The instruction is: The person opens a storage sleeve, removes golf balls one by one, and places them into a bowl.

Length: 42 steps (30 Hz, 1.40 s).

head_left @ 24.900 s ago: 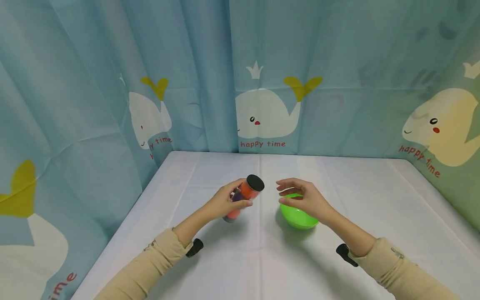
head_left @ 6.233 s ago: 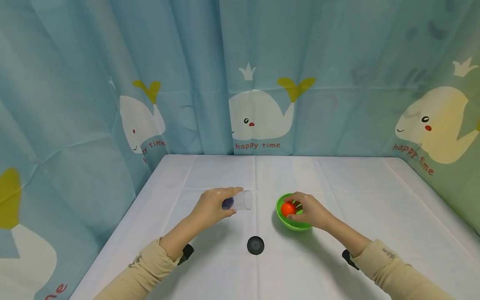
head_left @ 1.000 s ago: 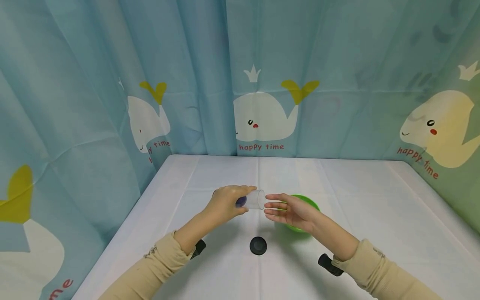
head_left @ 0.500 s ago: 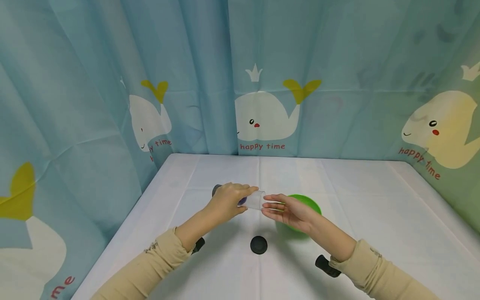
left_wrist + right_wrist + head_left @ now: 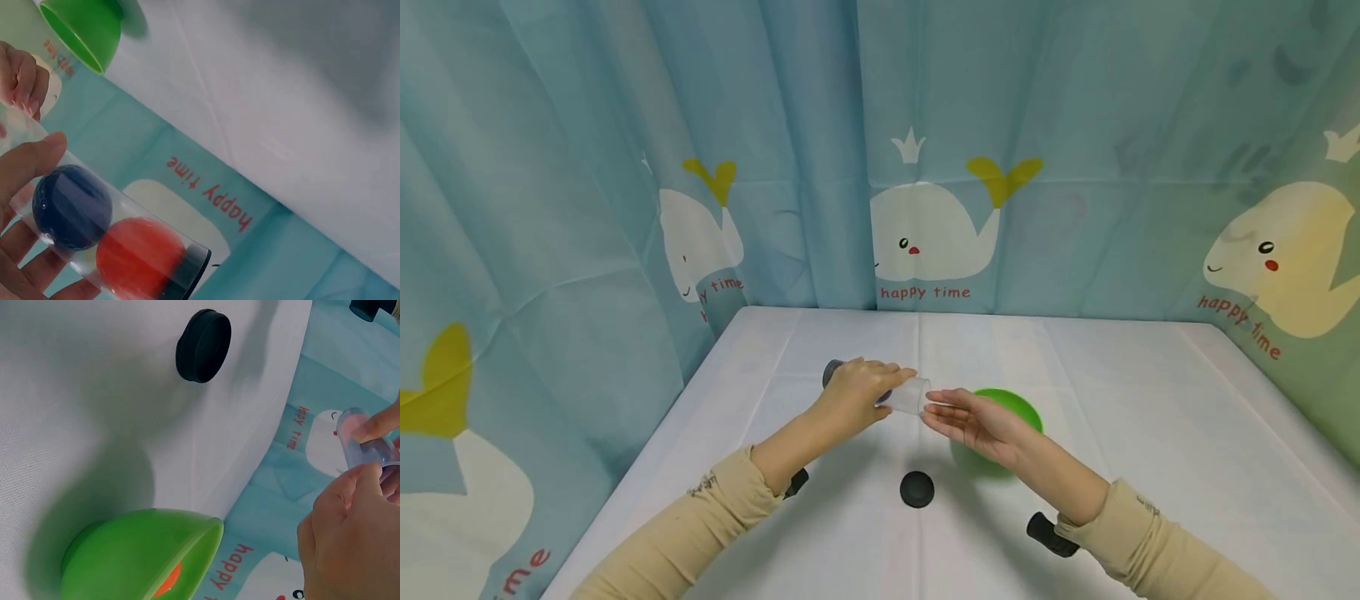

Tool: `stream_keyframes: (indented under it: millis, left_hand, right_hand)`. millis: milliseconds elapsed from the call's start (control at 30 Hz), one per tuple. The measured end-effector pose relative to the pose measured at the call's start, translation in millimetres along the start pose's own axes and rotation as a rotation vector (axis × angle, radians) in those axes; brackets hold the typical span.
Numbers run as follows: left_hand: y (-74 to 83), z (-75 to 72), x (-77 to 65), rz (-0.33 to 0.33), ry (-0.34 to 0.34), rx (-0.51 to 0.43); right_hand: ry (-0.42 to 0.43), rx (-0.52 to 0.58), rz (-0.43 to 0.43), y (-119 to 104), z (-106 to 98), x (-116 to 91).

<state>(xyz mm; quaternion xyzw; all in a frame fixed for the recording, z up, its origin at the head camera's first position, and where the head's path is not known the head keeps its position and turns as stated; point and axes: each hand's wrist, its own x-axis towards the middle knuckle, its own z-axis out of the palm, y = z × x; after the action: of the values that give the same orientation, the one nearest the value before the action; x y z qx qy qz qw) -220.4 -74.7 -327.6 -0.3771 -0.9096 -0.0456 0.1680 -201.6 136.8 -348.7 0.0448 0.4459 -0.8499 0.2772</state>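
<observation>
My left hand (image 5: 850, 396) grips a clear plastic tube (image 5: 913, 395) above the table, its open mouth pointing right. Inside the tube, the left wrist view shows a dark blue ball (image 5: 72, 207) and a red-orange ball (image 5: 140, 257) beside the black end cap (image 5: 189, 272). My right hand (image 5: 981, 425) has its fingers extended, fingertips right at the tube's mouth. Beneath and behind that hand stands a green bowl (image 5: 1021, 408), partly covered by it. An orange ball (image 5: 167, 580) shows inside the bowl in the right wrist view.
A loose black cap (image 5: 917, 490) lies on the white table (image 5: 1120, 400), in front of the hands. A pale blue curtain (image 5: 820, 167) with whale prints surrounds the table's back and sides.
Since the earliest frame, one black cap has come off onto the table and an orange ball has gone into the bowl. Over the last second, the tube's capped end has risen, tilting its mouth downward.
</observation>
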Motion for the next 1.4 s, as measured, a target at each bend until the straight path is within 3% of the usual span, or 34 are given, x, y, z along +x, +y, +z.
stream_keyframes:
  millis: [633, 967, 1233, 1400]
  left_hand:
    - [1.7, -4.0, 4.3, 0.025, 0.011, 0.123]
    - [3.0, -4.4, 4.7, 0.064, 0.114, 0.196]
    - [4.1, -6.3, 6.7, 0.074, 0.139, 0.240]
    - [3.7, -8.2, 7.0, 0.072, 0.126, 0.211]
  right_hand:
    - [0.023, 0.000, 0.003, -0.5, 5.3, 3.5]
    - [0.059, 0.005, -0.003, 0.8, 8.6, 6.3]
    - [0.047, 0.030, -0.015, 1.3, 9.6, 7.1]
    - [0.063, -0.007, -0.023, 1.8, 11.6, 5.4]
